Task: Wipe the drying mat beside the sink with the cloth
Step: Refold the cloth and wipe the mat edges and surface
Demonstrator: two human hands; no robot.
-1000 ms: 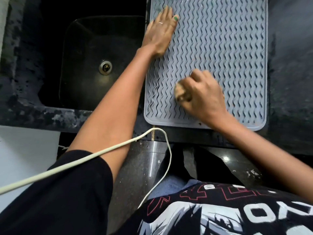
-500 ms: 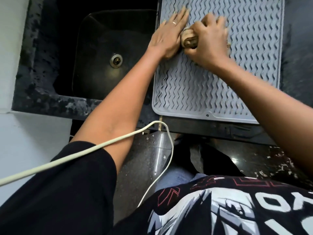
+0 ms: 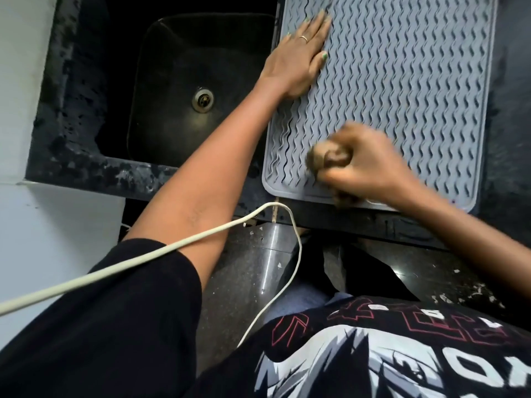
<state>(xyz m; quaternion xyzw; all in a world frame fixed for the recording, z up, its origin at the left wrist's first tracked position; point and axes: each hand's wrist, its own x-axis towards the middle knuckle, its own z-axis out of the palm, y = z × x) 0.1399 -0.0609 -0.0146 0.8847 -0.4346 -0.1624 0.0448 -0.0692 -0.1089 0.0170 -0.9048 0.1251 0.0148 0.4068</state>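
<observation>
Person seen from a head-worn camera. The left arm wears a loose black short sleeve (image 3: 120, 305) that ends near the elbow, with the forearm bare below it. The left hand (image 3: 298, 58) carries a thin ring (image 3: 304, 38) on one finger, and its nails are painted green (image 3: 324, 56). The right hand (image 3: 365, 165) is blurred; no jewellery can be made out on it, and the right forearm is bare. The torso is covered by a black T-shirt (image 3: 388, 351) printed with a white and grey graphic and red-outlined lettering. A cream-white cable (image 3: 161, 248) runs across the left sleeve and loops down in front of the body.
</observation>
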